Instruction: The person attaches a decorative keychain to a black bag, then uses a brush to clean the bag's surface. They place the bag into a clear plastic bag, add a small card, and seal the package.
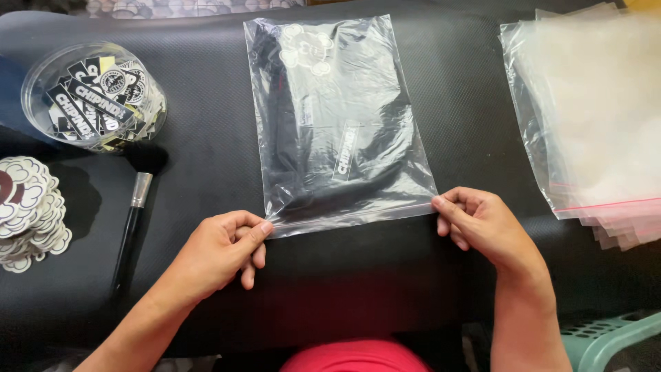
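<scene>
Two hands pinch the near edge of a clear plastic bag point(341, 124) lying flat on a black textured table point(206, 158), roughly centre of view. Left hand point(220, 251) has thumb + forefinger closed on the bag's near-left corner; right hand point(478, 224) has fingertips closed on the near-right corner, w/ the sealed strip stretched between them. Inside the bag: a dark folded garment point(310, 138), w/ a pale cloud-edged sticker near the far end and a narrow rectangular sticker point(346, 151) nearer the middle; can't tell if those sit inside or on the bag's surface.

Left of the bag, well apart: a round clear tub point(93, 96) full of black-and-white stickers, at the far-left of the table. Near the left edge, a stack of round cloud-edged stickers point(27, 207). Between that stack and the left hand lies a brush w/ black handle and metal ferrule point(134, 220), bristles pointing away.

Right side: a pile of empty clear bags point(592, 117) w/ a red seal line along the near edge, apart from the right hand. Bottom right corner shows part of a pale green plastic basket point(606, 341). Red cloth point(354, 357) at bottom centre.
</scene>
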